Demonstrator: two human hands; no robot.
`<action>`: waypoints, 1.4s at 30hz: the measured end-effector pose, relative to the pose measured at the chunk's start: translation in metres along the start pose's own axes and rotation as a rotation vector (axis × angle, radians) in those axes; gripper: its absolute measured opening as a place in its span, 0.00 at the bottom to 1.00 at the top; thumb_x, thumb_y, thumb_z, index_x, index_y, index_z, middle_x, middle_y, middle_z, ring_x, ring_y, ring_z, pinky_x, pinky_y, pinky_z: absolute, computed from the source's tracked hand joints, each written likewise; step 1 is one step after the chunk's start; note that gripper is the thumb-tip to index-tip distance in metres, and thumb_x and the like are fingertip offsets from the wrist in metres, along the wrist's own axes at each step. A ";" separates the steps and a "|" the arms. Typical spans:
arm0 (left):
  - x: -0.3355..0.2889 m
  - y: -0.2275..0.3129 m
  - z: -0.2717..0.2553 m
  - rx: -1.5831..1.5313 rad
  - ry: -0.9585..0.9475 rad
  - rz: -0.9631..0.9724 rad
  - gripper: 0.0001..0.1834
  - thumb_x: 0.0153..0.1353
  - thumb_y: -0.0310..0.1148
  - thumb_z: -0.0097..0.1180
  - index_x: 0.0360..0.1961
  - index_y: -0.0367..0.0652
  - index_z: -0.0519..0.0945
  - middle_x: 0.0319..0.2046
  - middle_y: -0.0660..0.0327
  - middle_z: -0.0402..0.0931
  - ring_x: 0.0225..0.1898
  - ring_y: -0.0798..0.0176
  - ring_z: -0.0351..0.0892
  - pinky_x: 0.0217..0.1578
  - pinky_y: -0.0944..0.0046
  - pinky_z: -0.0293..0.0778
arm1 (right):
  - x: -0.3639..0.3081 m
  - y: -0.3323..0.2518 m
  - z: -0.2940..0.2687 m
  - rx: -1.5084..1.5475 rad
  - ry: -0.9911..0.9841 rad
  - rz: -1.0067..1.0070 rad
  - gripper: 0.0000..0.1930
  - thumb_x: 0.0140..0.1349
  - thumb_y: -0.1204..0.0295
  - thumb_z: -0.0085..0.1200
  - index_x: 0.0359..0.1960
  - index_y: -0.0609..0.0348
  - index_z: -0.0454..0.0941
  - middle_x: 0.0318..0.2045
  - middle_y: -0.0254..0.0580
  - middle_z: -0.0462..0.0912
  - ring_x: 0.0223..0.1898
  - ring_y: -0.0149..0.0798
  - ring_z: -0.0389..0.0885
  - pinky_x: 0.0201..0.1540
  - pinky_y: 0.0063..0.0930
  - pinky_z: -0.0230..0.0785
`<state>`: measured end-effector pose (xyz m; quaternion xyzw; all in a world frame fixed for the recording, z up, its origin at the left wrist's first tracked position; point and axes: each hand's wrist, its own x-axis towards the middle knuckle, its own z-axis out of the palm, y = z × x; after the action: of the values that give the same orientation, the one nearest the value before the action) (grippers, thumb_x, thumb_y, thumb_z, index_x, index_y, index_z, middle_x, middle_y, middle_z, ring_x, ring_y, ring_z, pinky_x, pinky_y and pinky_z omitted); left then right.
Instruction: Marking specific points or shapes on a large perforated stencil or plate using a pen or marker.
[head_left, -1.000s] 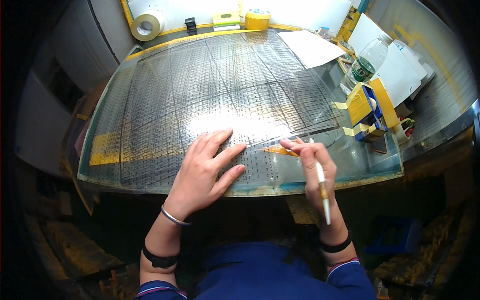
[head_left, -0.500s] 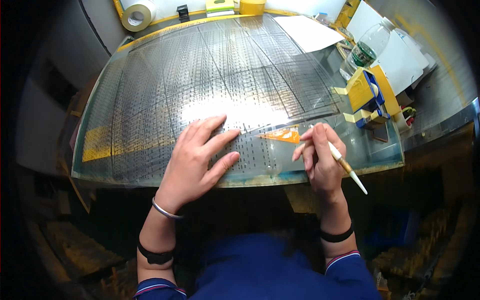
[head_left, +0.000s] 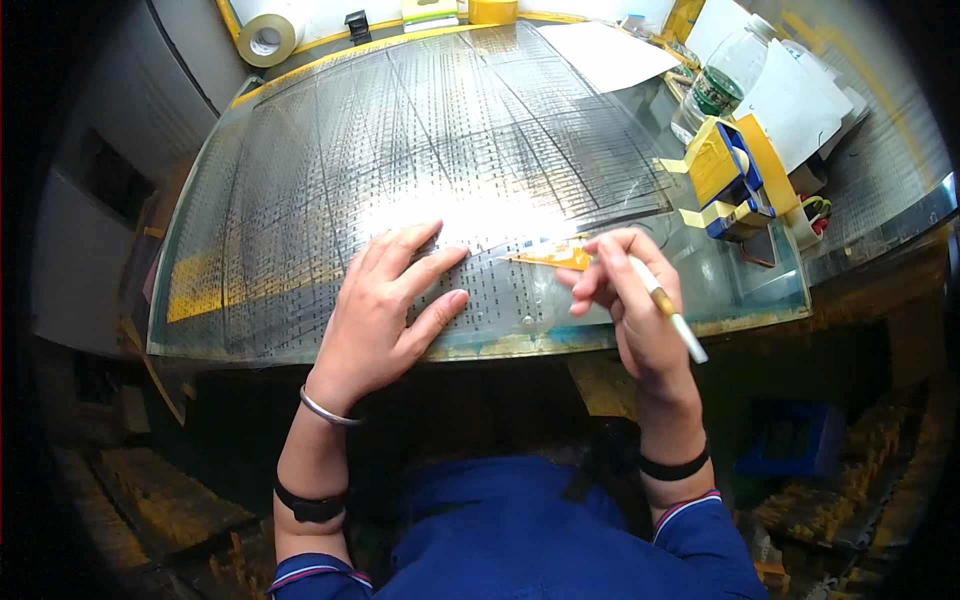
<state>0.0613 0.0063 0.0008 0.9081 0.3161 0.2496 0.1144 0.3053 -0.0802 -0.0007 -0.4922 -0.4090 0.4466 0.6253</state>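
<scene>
A large clear film sheet [head_left: 300, 150], printed with many rows of small dark marks, lies on a glass-topped table [head_left: 720, 280]. My left hand [head_left: 385, 300] rests on the sheet near its front edge, fingers spread, holding nothing. My right hand [head_left: 640, 300] is closed around a slim white pen-like tool [head_left: 660, 300] with a tan band. One end of the tool slants down to the right; its other end is hidden by the hand. By my right fingertips, a pointed orange wedge-shaped piece [head_left: 553, 256] points toward my left hand; whether the fingers touch it I cannot tell.
A blue-and-yellow tape dispenser [head_left: 730, 175] stands on the right, with a clear plastic bottle [head_left: 720, 85] behind it. White paper [head_left: 610, 55] lies at the back right. A tape roll [head_left: 266, 40] and a yellow tub [head_left: 493, 11] sit along the far edge.
My right hand has shifted slightly left toward the orange piece, and the tool has tilted more steeply. The left hand stays on the sheet. The whole view has moved a little.
</scene>
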 end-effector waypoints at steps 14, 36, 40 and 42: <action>0.000 0.000 0.001 0.019 0.049 0.031 0.21 0.64 0.42 0.60 0.55 0.45 0.81 0.60 0.49 0.72 0.63 0.45 0.69 0.65 0.49 0.62 | 0.005 0.001 -0.018 0.394 -0.156 0.144 0.07 0.76 0.71 0.40 0.44 0.59 0.71 0.23 0.36 0.75 0.23 0.27 0.74 0.61 0.55 0.73; -0.003 -0.006 0.002 -0.184 0.147 -0.065 0.16 0.68 0.29 0.54 0.54 0.33 0.77 0.56 0.45 0.76 0.60 0.43 0.72 0.64 0.50 0.66 | -0.001 -0.005 0.003 -0.337 -0.752 -0.243 0.08 0.70 0.73 0.54 0.42 0.67 0.79 0.35 0.49 0.87 0.37 0.43 0.89 0.56 0.39 0.75; -0.003 -0.007 0.004 -0.167 0.133 -0.048 0.17 0.67 0.29 0.56 0.54 0.34 0.78 0.57 0.46 0.75 0.62 0.43 0.72 0.64 0.50 0.66 | -0.014 -0.006 0.008 -0.092 -0.432 -0.106 0.15 0.76 0.66 0.47 0.40 0.66 0.81 0.29 0.45 0.84 0.31 0.34 0.86 0.41 0.26 0.77; -0.003 -0.006 0.002 -0.178 0.118 -0.063 0.18 0.66 0.30 0.57 0.55 0.35 0.79 0.60 0.47 0.75 0.63 0.45 0.71 0.65 0.50 0.64 | -0.009 -0.002 0.016 -0.153 -0.322 -0.228 0.15 0.75 0.65 0.47 0.44 0.66 0.81 0.31 0.44 0.83 0.29 0.33 0.82 0.37 0.26 0.73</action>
<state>0.0575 0.0093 -0.0044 0.8677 0.3274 0.3259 0.1834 0.2882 -0.0852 0.0038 -0.4111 -0.5895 0.4135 0.5591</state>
